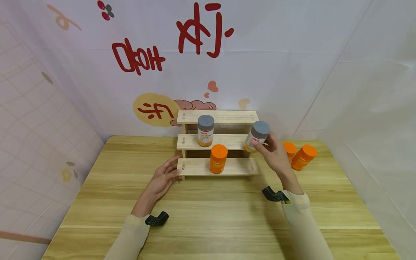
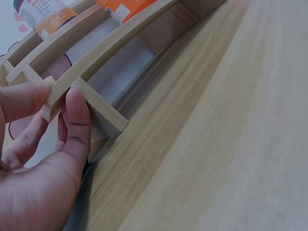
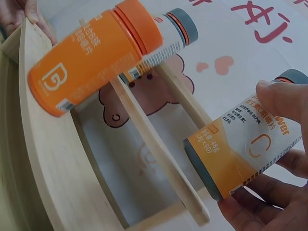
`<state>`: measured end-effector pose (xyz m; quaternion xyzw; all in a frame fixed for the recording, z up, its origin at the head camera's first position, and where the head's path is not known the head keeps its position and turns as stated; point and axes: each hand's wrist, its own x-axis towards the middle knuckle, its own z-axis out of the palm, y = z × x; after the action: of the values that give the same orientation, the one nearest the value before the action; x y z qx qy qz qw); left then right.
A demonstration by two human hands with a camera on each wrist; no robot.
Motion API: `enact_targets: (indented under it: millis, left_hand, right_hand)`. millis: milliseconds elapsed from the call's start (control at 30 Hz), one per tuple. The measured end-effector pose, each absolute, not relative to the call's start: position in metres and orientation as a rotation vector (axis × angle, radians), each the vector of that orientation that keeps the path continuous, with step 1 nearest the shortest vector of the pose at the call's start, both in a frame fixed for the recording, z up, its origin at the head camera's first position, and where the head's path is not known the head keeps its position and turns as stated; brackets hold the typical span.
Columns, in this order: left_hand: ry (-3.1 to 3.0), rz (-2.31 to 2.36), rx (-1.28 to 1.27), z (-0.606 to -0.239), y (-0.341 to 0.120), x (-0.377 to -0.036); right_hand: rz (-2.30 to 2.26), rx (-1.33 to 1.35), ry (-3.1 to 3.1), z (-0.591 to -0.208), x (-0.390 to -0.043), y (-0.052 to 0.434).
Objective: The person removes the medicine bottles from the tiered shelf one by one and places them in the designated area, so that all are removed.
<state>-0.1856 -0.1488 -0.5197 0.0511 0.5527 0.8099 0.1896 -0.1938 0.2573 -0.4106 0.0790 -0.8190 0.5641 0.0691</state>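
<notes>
A three-tier wooden shelf [image 1: 237,167] stands against the back of the table. My left hand [image 1: 161,179] pinches the left end of its lowest board, thumb and fingers [image 2: 77,113] on the wood. With my right hand [image 1: 276,154] I hold a grey-lidded supplement bottle [image 1: 256,136], tilted, at the right end of the middle board. In the right wrist view this bottle [image 3: 236,149] has a white and orange label, and its base is near the board's end. A second grey-lidded bottle [image 1: 206,134] stands on the middle board. On the lowest board is an orange bottle [image 1: 218,160].
Two more orange bottles, one front right [image 1: 303,157] and one partly hidden [image 1: 289,148] behind my right hand, are on the table to the right of the shelf. A printed cloth wall [image 1: 282,83] rises behind the wooden table [image 1: 214,216].
</notes>
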Motion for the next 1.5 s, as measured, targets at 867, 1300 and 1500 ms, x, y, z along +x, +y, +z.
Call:
enact_targets:
  millis: [867, 1300, 1500]
  left_hand:
    - [1.548, 2.285, 0.163, -0.519, -0.148, -0.186]
    - [1.555, 2.287, 0.142, -0.52, -0.148, -0.185]
    - [1.55, 2.291, 0.143, -0.52, -0.148, -0.185]
  right_hand:
    - [1.62, 0.168, -2.466, -0.427, -0.165, 0.307]
    - [1.594, 0.126, -2.495, -0.446, -0.149, 0.328]
    - [1.614, 0.151, -2.489, -0.458, -0.146, 0.34]
